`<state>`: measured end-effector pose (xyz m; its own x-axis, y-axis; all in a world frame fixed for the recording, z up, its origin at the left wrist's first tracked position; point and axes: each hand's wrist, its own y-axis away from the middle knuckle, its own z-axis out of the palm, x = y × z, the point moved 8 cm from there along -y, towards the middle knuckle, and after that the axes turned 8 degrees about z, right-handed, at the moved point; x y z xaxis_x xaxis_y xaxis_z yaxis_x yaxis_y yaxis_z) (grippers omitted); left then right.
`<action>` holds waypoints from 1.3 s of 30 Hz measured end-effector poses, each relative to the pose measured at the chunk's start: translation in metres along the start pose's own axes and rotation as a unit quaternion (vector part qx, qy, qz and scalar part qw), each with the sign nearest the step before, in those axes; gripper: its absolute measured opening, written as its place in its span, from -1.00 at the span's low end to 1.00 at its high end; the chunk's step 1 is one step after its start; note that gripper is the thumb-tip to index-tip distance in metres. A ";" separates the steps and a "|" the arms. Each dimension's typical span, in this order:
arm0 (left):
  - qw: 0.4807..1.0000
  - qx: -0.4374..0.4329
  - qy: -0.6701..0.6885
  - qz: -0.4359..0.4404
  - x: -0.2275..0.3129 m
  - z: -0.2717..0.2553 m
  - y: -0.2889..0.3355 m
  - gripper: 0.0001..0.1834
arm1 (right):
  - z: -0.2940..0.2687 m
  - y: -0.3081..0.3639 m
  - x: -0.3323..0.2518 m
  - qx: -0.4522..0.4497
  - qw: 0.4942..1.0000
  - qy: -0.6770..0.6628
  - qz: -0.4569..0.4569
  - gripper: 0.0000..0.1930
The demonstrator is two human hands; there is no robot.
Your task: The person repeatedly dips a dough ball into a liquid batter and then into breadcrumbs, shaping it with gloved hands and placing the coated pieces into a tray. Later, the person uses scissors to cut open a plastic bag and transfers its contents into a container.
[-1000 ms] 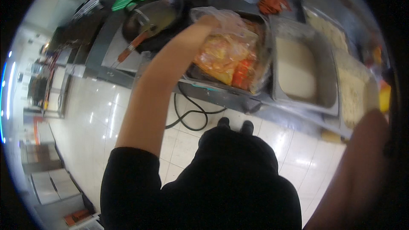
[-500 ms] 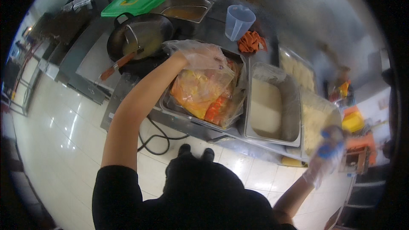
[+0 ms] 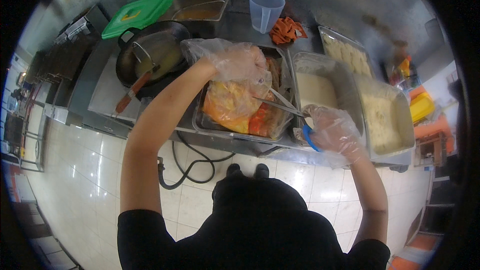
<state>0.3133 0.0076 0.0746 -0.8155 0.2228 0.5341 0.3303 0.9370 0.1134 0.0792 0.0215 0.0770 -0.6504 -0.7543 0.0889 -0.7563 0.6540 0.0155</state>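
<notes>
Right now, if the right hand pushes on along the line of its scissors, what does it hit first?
Likely the orange food in its plastic bag in the metal tray; the scissors in the right hand point up-left at it, just under the left hand. Depth unclear.

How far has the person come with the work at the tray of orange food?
Done: both hands wear clear gloves, and the plastic-lined tray holds orange food. In hand: the left hand grips the plastic bag over the tray, and the right hand holds blue-handled scissors with the blades at the bag. Left: the bag looks full, so cutting and emptying remain.
</notes>
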 end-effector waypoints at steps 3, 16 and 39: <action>0.996 0.013 -0.057 0.066 0.020 -0.017 0.000 -0.74 | 0.003 -0.009 -0.007 0.037 0.999 -0.020 -0.027 -0.59; 0.978 -0.066 -0.015 0.197 0.034 -0.015 -0.012 -0.71 | -0.008 -0.032 -0.027 0.059 0.996 -0.052 -0.034 -0.75; 0.972 -0.068 -0.026 0.223 0.033 -0.017 -0.014 -0.70 | -0.011 -0.030 -0.039 0.082 0.988 0.014 -0.133 -0.73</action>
<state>0.2903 -0.0027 0.1053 -0.5994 0.6148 0.5126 0.7131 0.7010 -0.0070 0.1276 0.0321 0.0840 -0.4269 -0.8947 0.1316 -0.9027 0.4132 -0.1199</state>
